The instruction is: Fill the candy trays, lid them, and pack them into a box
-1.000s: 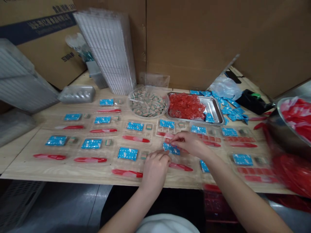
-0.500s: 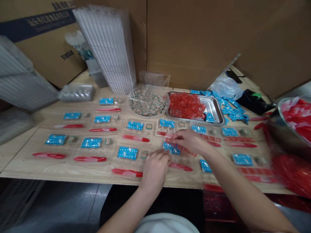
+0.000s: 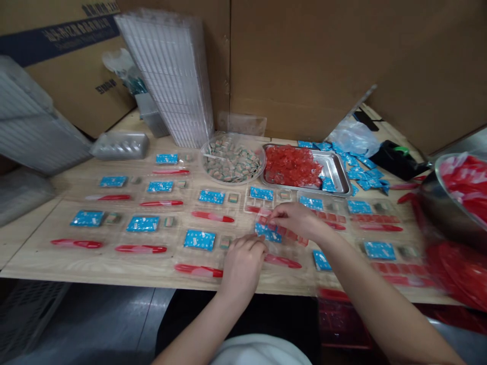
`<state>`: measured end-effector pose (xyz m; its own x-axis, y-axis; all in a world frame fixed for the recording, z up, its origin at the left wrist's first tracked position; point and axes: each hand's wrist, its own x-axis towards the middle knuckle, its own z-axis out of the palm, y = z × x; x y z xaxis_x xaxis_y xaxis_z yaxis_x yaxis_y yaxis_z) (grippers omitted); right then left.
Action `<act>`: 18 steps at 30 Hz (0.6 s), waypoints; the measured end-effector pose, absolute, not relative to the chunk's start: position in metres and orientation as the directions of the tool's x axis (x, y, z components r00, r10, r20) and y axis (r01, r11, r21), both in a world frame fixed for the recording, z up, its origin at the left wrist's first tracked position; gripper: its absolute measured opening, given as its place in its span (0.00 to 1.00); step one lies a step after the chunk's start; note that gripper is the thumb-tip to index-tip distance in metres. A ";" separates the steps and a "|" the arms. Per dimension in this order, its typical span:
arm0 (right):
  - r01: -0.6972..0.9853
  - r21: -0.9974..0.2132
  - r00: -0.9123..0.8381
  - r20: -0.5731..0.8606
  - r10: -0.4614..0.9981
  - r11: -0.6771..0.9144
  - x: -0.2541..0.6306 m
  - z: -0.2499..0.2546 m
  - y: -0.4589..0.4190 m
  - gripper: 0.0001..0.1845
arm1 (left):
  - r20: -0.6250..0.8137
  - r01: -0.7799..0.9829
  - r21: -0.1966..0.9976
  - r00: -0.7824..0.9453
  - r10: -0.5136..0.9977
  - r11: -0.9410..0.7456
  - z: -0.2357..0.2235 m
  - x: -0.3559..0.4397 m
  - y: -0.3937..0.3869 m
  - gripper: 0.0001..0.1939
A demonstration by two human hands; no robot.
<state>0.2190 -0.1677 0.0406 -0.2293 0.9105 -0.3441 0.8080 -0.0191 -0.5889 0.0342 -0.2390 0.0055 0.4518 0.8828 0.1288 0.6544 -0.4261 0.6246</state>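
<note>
Clear blister tray (image 3: 291,235) holds blue sachet (image 3: 268,233).

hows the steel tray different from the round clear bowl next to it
The steel tray is rectangular and shiny metal, while the round bowl is clear. The tray holds a heap of red pieces, the bowl small beige-and-green pieces. The tray's right end lies bare. Both sit side by side at the back of the wooden table.

Cardboard carton (image 3: 64,86): navy band (image 3: 57,38) with pale lettering, black characters (image 3: 99,10) along the top edge and a small black print mark (image 3: 105,86) lower down, all too blurred or skewed to read; blue sachets (image 3: 200,240): printed pattern, wording unreadable.
</note>
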 end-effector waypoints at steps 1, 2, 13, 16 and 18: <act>0.813 -0.582 -0.231 -0.351 0.908 -0.018 0.220 0.041 -0.167 0.10 | 0.129 0.652 0.626 0.454 0.882 -0.428 0.005 0.034 -0.239 0.02; 0.821 -0.570 -0.225 -0.355 0.907 -0.019 0.220 0.041 -0.166 0.10 | 0.131 0.652 0.626 0.454 0.882 -0.428 0.005 0.034 -0.239 0.02; 0.738 -0.670 -0.205 -0.336 0.919 -0.080 0.224 0.031 -0.173 0.09 | 0.132 0.658 0.622 0.447 0.885 -0.425 0.009 0.035 -0.238 0.02; 0.794 -0.607 -0.200 -0.332 0.922 -0.046 0.222 0.034 -0.169 0.08 | 0.135 0.659 0.621 0.444 0.886 -0.424 0.008 0.035 -0.237 0.02; 0.830 -0.556 -0.183 -0.341 0.922 -0.041 0.221 0.037 -0.167 0.10 | 0.133 0.658 0.623 0.444 0.886 -0.423 0.008 0.035 -0.237 0.02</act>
